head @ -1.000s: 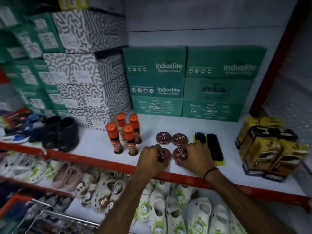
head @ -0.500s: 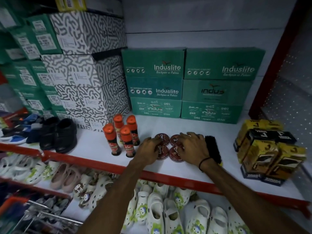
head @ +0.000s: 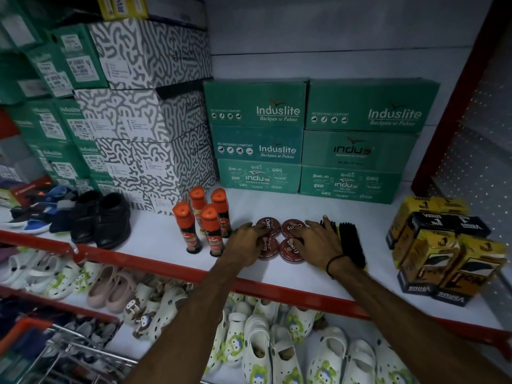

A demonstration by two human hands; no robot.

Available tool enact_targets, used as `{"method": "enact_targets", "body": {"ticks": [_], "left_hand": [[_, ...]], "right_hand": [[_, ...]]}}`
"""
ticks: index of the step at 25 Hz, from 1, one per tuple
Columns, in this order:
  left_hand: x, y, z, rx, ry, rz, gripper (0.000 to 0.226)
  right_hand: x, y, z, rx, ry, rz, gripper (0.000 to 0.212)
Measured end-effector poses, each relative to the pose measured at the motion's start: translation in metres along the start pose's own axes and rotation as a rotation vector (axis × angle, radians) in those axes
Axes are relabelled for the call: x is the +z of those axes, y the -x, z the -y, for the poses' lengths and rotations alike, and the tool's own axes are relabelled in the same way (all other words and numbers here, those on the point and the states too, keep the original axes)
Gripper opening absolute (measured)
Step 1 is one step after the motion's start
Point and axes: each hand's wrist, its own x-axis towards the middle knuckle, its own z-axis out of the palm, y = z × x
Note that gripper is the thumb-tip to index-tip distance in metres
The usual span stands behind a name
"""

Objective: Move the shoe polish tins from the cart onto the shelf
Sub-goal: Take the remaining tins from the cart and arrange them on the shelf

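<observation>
Red round shoe polish tins (head: 279, 239), four of them, are sitting in a tight square on the white shelf (head: 155, 239), near its red front edge (head: 171, 268). The left hand (head: 243, 245) is lying flat with fingers spread against the left tins. The right hand (head: 313, 242) is lying spread on the right tins, touching the black brush (head: 352, 242). Orange-capped bottles (head: 205, 220) are standing just left.

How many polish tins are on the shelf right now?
4, in a two-by-two square on the shelf: back-left tin, back-right tin, front-left tin, front-right tin. The left hand and right hand could hide others.
</observation>
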Motion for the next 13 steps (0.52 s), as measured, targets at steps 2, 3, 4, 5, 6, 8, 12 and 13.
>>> {"method": "enact_targets", "body": {"ticks": [2, 3, 4, 5, 6, 8, 12, 13], "left_hand": [[0.0005, -0.0002, 0.0008, 0.002, -0.015, 0.008, 0.049], [0.0004, -0.0006, 0.0015, 0.006, -0.023, 0.012, 0.049], [0.0005, -0.0009, 0.0019, 0.008, -0.028, 0.018, 0.049], [0.0007, -0.001, 0.0022, 0.007, -0.028, 0.023, 0.049], [0.0008, -0.0011, 0.0022, 0.004, -0.024, 0.024, 0.049], [0.0009, -0.0013, 0.0024, 0.0, -0.012, 0.018, 0.049], [-0.0015, -0.0005, 0.001, 0.004, 0.003, 0.022, 0.051], [-0.0021, -0.0004, -0.0013, 0.011, 0.012, -0.002, 0.051]], "right_hand": [[-0.0003, 0.0004, 0.0006, 0.007, 0.008, 0.003, 0.039], [-0.0004, 0.0007, 0.0005, 0.007, 0.01, 0.004, 0.038], [0.0001, 0.0011, 0.0003, 0.006, 0.009, 0.003, 0.038], [0.0006, 0.0014, 0.0001, 0.007, 0.008, 0.002, 0.038], [0.0007, 0.0015, 0.0001, 0.008, 0.01, 0.001, 0.037], [0.0007, 0.0008, 0.0012, 0.012, 0.02, -0.001, 0.037], [0.0008, 0.0009, 0.0021, 0.023, -0.01, 0.009, 0.037], [-0.0012, 0.001, 0.0009, 0.027, -0.068, 0.0, 0.037]]}}
